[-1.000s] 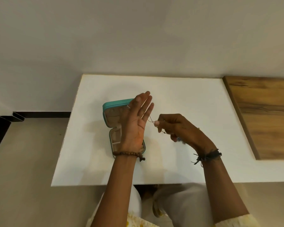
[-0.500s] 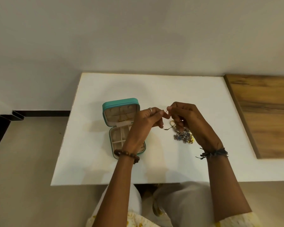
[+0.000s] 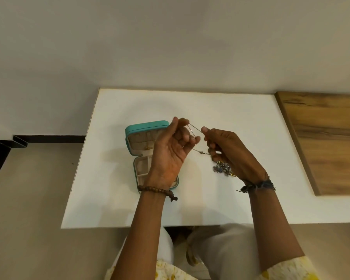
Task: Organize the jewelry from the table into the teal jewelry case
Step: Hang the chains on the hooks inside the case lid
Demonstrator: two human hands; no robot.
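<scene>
Jewelry here is mostly one thin chain necklace (image 3: 194,131), stretched in the air between two raised hands above the white table (image 3: 240,122). On the left hand (image 3: 171,150) the thumb and forefinger pinch one end, the other fingers loosely curled with the chain running past them. On the right hand (image 3: 226,150) the thumb and forefinger pinch the other end, and the chain loops down toward its lower fingers. A small heap of blue and gold jewelry (image 3: 222,168) lies on the table just under the right hand. Behind the left hand sits the teal jewelry case (image 3: 146,128), lid upright, its beige compartments partly hidden by the wrist.
</scene>
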